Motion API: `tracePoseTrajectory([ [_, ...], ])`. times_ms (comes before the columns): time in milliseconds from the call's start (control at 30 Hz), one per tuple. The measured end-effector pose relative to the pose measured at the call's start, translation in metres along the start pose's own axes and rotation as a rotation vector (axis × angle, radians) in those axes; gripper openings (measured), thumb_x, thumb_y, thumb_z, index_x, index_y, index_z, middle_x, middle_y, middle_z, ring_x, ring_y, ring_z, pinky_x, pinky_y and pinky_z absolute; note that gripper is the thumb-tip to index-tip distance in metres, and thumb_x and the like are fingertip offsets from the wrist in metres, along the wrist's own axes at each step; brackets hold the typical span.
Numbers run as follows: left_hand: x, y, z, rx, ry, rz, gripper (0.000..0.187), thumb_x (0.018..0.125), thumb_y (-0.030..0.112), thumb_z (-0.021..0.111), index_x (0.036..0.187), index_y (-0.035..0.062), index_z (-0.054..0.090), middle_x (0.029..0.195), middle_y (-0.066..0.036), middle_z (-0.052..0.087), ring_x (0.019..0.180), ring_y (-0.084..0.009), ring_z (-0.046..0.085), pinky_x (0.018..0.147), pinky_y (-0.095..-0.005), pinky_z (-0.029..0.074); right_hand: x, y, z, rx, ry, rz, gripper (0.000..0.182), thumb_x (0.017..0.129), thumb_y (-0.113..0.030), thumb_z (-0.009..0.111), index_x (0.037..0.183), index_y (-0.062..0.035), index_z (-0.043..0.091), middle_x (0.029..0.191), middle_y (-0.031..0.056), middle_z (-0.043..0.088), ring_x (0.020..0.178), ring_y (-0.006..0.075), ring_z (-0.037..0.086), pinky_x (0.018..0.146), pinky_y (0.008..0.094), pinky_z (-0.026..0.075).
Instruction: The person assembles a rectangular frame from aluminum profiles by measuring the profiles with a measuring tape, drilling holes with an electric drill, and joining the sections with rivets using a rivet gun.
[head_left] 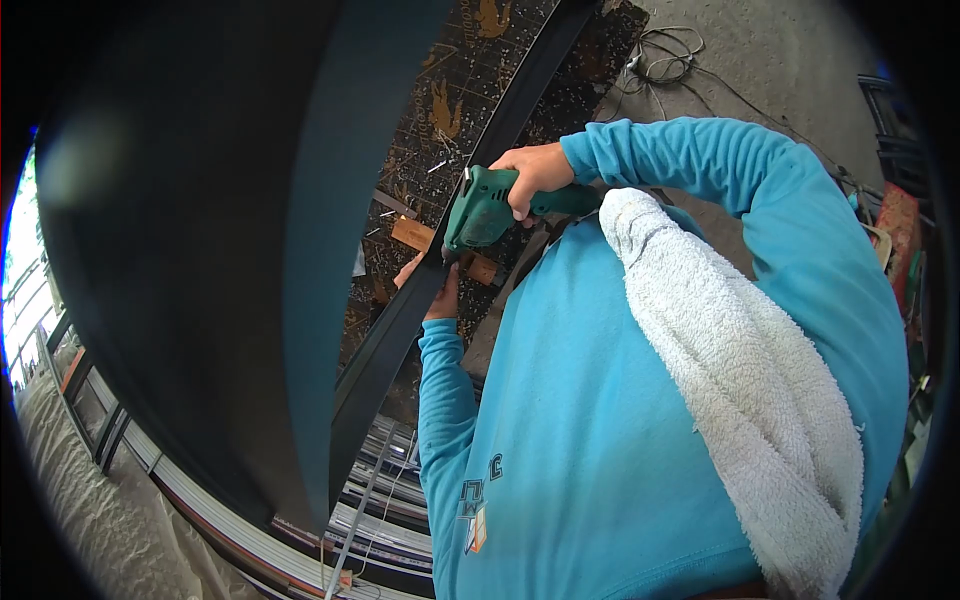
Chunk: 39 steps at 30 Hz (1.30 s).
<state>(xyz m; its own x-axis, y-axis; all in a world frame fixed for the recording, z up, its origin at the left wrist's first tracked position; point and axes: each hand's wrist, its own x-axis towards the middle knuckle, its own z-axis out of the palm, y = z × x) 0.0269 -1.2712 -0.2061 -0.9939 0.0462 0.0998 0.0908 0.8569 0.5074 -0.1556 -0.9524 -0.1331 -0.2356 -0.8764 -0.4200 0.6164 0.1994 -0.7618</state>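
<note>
My right hand [538,178] grips a green power drill [482,212] by its handle, fingers wrapped round it. The drill's nose points down against a long dark metal profile [395,318], close to my left hand. That profile runs diagonally from the top of the view to the lower middle. My left hand [445,298] is closed around it just below the drill's tip, with some fingers showing on its far side. Whether the bit has entered the metal is hidden. Small wooden blocks [411,233] lie beside and under the profile.
A dark worktop [425,150] is strewn with pale shavings. Coiled cable [668,62] lies on the concrete floor. Stacked long profiles [375,520] sit at the bottom. A white towel [735,370] hangs over my blue shirt. A large blurred dark shape [200,250] blocks the left.
</note>
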Motion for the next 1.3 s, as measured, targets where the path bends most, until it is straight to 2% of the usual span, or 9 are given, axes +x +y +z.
tracePoseTrajectory([
  [200,-0.016,-0.030,0.015,-0.031,-0.013,-0.060,0.045,0.071,0.021,0.085,0.105,0.0017,0.065,0.099,-0.012,0.066,0.088,-0.0260,0.065,0.080,-0.0398,0.051,0.003,0.006,-0.002,0.099,0.000,0.034,0.041,0.065,-0.008,0.065,0.104,0.0024,0.063,0.090,0.0138,0.065,0.074,0.0212,0.066,0.069,0.0355,0.056],
  [367,0.010,0.020,-0.005,-0.117,0.105,-0.025,0.050,0.068,0.019,0.086,0.108,0.0028,0.061,0.103,-0.013,0.061,0.092,-0.0276,0.063,0.084,-0.0413,0.049,-0.006,0.005,0.003,0.173,0.042,0.074,0.043,0.063,-0.011,0.065,0.104,0.0023,0.064,0.091,0.0144,0.066,0.073,0.0213,0.065,0.070,0.0356,0.056],
  [533,0.006,0.021,-0.008,-0.158,0.029,-0.112,0.053,0.068,0.019,0.086,0.111,0.0026,0.058,0.105,-0.014,0.059,0.094,-0.0291,0.061,0.086,-0.0428,0.047,-0.006,0.014,0.001,0.190,0.047,0.088,0.045,0.062,-0.010,0.064,0.105,0.0026,0.064,0.092,0.0155,0.066,0.073,0.0211,0.065,0.069,0.0357,0.056],
  [667,0.005,0.018,-0.008,-0.096,0.023,-0.058,0.048,0.071,0.021,0.085,0.109,0.0029,0.061,0.104,-0.014,0.062,0.093,-0.0288,0.063,0.085,-0.0418,0.048,-0.006,0.014,0.001,0.211,0.053,0.080,0.044,0.062,-0.010,0.064,0.105,0.0027,0.064,0.092,0.0163,0.066,0.072,0.0211,0.065,0.069,0.0358,0.056],
  [767,-0.004,0.003,-0.001,-0.106,-0.063,-0.185,0.041,0.073,0.025,0.083,0.104,0.0039,0.066,0.102,-0.013,0.066,0.092,-0.0276,0.064,0.084,-0.0404,0.049,-0.007,0.014,0.002,0.217,0.044,0.052,0.044,0.063,-0.010,0.065,0.105,0.0027,0.064,0.092,0.0163,0.066,0.072,0.0213,0.065,0.070,0.0357,0.056],
  [867,-0.007,-0.002,-0.003,-0.123,-0.325,-0.543,0.038,0.075,0.028,0.082,0.102,0.0047,0.069,0.101,-0.012,0.069,0.091,-0.0266,0.065,0.084,-0.0397,0.049,-0.011,0.009,0.003,0.187,0.063,0.072,0.044,0.062,-0.010,0.065,0.105,0.0026,0.064,0.092,0.0164,0.066,0.072,0.0214,0.065,0.070,0.0356,0.056],
  [1067,-0.002,0.002,0.002,-0.117,0.030,-0.129,0.038,0.075,0.029,0.082,0.102,0.0051,0.069,0.101,-0.011,0.069,0.093,-0.0267,0.065,0.084,-0.0415,0.049,-0.008,0.011,0.003,0.190,0.091,0.083,0.045,0.061,-0.010,0.065,0.104,0.0024,0.063,0.092,0.0160,0.066,0.073,0.0215,0.065,0.070,0.0357,0.056],
  [1167,-0.001,0.012,-0.005,-0.083,-0.118,-0.248,0.039,0.074,0.028,0.082,0.103,0.0051,0.069,0.101,-0.011,0.068,0.092,-0.0284,0.065,0.086,-0.0414,0.049,-0.009,0.008,0.003,0.168,0.072,0.069,0.045,0.061,-0.011,0.065,0.104,0.0023,0.063,0.092,0.0158,0.065,0.074,0.0219,0.066,0.071,0.0356,0.056],
  [1300,0.000,0.012,-0.004,-0.060,-0.099,-0.221,0.041,0.072,0.027,0.083,0.103,0.0051,0.068,0.103,-0.013,0.065,0.094,-0.0308,0.062,0.088,-0.0430,0.046,-0.004,0.012,0.000,0.129,0.051,0.043,0.045,0.060,-0.010,0.066,0.103,0.0022,0.064,0.090,0.0144,0.066,0.073,0.0219,0.066,0.070,0.0360,0.056],
])
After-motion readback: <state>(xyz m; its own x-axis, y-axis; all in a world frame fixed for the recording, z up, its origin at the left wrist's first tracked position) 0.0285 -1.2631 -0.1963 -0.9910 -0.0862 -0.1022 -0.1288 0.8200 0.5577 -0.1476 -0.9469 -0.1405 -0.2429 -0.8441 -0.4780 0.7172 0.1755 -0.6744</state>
